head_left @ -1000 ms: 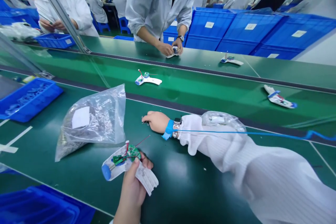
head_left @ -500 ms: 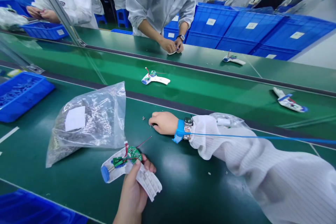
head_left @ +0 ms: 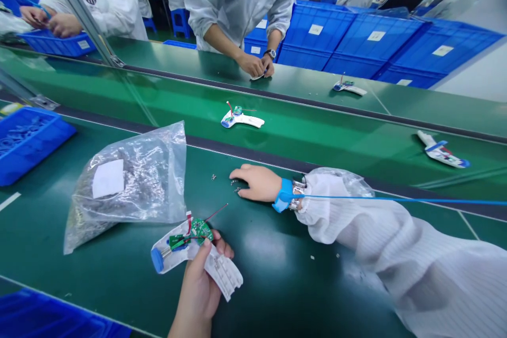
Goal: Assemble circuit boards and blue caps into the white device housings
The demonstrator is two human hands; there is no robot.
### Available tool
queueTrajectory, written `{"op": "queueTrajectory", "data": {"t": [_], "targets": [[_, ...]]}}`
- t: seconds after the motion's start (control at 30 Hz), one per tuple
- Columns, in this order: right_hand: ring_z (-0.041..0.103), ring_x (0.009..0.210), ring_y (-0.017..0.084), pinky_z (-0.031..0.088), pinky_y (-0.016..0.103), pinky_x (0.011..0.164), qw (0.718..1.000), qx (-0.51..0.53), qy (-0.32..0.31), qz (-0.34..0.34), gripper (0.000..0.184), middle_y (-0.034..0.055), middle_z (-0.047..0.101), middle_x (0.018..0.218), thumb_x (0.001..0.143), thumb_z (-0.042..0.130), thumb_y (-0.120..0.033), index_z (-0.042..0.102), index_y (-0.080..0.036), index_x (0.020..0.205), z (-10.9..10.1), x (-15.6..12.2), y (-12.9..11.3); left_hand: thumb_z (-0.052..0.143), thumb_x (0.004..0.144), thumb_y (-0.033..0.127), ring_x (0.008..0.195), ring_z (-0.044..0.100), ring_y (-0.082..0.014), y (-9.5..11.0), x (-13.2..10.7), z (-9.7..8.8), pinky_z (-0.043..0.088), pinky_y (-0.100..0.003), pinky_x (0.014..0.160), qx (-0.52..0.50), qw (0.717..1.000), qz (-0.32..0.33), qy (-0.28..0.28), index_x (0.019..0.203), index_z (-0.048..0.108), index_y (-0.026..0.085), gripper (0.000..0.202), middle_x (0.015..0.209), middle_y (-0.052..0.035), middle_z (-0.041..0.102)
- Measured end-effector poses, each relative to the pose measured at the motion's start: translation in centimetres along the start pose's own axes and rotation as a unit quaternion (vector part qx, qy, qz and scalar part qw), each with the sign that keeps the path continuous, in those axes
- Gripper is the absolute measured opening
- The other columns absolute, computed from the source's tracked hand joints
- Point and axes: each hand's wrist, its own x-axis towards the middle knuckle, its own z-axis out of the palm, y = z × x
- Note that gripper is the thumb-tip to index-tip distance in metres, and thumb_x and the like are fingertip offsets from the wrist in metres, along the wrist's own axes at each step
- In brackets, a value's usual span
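Note:
My left hand [head_left: 204, 277] is closed around the handle of a white gun-shaped plastic housing half [head_left: 224, 272], its open side up. A round green circuit board [head_left: 201, 230] sits in it, with a red wire standing up and a blue cap [head_left: 157, 261] at its left end. My right hand [head_left: 257, 182] is over the table with thumb and fingers apart, a blue wrist strap [head_left: 283, 195] on its wrist. Tiny metal screws [head_left: 236, 189] lie loose by its fingertips, and a few more [head_left: 214, 176] are just left of them.
A clear bag of small metal parts [head_left: 158, 169] lies left of my hands. Blue bins stand at far left [head_left: 35, 163] and lower left [head_left: 51, 317]. Beyond, a green belt [head_left: 190, 105] carries two similar housings [head_left: 247, 120]. Across it a co-worker's hands [head_left: 255, 65] work on a white part.
My right hand has spread its fingers and drawn slightly right, so the screws beside it show. The housings on the belt have moved right. My left hand holds the housing much as before.

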Motion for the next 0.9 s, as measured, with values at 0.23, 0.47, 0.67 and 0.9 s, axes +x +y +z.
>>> {"op": "queueTrajectory", "data": {"t": [0.23,0.47,0.67,0.9], "targets": [[0.057,0.071,0.014,0.033,0.023,0.062,0.999,0.041,0.003,-0.001,0.018,0.0042,0.065,0.078,0.082,0.049,-0.022,0.065,-0.015,0.077,0.1,0.1,-0.2,0.071,0.065,0.034,0.055,0.048,-0.0124,0.1,0.0,0.0,0.040,-0.026,0.058,0.004,1.000,0.002,0.000,0.073,0.062,0.017,0.021,0.057,0.0017,0.050],[0.059,0.073,0.012,0.038,0.021,0.068,0.995,0.074,0.032,0.065,0.028,0.0026,0.068,0.083,0.083,0.040,-0.012,0.066,-0.014,0.094,-3.2,-1.4,0.9,0.071,0.065,0.035,0.056,0.048,-0.0133,0.1,0.1,-0.2,0.041,-0.028,0.058,0.013,1.000,0.004,-0.002,0.073,0.063,0.017,0.021,0.056,0.0013,0.050],[0.059,0.072,0.014,0.038,0.022,0.065,0.994,0.076,-0.050,0.056,0.023,0.0017,0.068,0.080,0.070,0.051,-0.008,0.070,-0.017,0.081,-1.8,-4.7,0.3,0.074,0.060,0.038,0.055,0.048,-0.0130,0.2,0.2,-0.2,0.041,-0.027,0.057,0.021,1.000,0.002,0.007,0.071,0.063,0.017,0.026,0.054,0.0014,0.050],[0.058,0.072,0.015,0.036,0.023,0.061,0.992,0.075,-0.065,0.077,0.015,0.0031,0.065,0.083,0.070,0.059,-0.022,0.066,-0.019,0.082,1.3,-7.6,-1.1,0.075,0.057,0.039,0.055,0.047,-0.0126,0.4,0.3,-0.1,0.042,-0.026,0.057,0.027,1.000,-0.008,0.013,0.071,0.063,0.018,0.028,0.054,0.0017,0.049]]}}
